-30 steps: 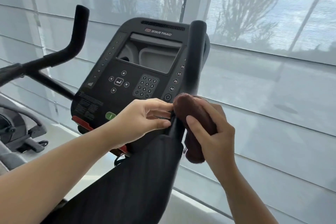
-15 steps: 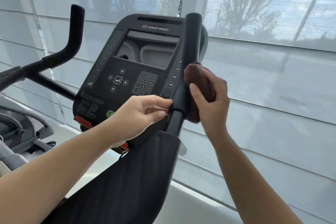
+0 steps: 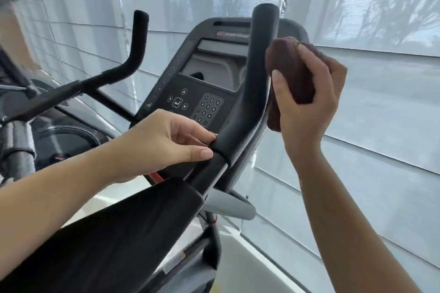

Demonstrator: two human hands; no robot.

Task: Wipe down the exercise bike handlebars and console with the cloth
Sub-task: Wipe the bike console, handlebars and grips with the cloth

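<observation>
Gripping the cloth [image 3: 289, 74] in the right hand [image 3: 309, 107] against the right handlebar [image 3: 258, 66], pinching its near end with the left hand [image 3: 162, 140].

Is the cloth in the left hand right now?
No, the right hand grips the brown cloth beside the handlebar.

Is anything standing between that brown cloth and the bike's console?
Yes. The right hand holds the cloth just right of the right handlebar, whose upright black grip stands between it and the console. The left hand pinches that bar lower down.
</observation>
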